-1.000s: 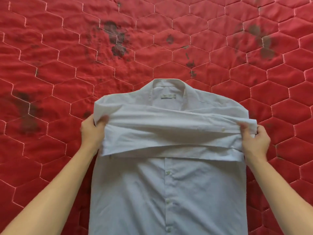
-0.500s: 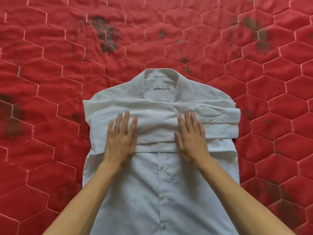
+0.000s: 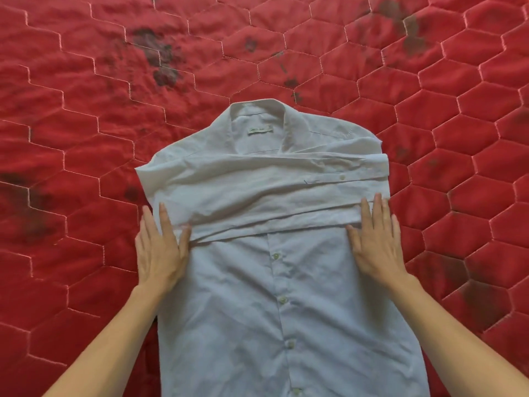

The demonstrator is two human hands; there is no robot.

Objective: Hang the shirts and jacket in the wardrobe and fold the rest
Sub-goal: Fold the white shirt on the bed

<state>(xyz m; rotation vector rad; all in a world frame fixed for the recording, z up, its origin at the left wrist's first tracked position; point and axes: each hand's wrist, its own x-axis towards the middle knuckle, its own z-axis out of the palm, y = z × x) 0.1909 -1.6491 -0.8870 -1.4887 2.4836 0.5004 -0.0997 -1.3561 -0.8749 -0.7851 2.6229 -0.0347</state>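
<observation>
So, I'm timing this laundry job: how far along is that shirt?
Done: both sleeves are folded across the white shirt, lying on the red quilt. In hand: left hand and right hand press flat at its edges. Left: its lower body isn't folded.

bare quilt point(image 3: 86, 138) all around shirt point(image 3: 257, 310)

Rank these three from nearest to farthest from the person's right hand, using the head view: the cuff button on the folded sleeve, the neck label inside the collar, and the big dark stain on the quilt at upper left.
From the right hand:
1. Cuff button, just beyond the fingertips, on the folded sleeve.
2. Neck label, farther up, inside the collar.
3. Dark stain, far upper left on the quilt.
</observation>
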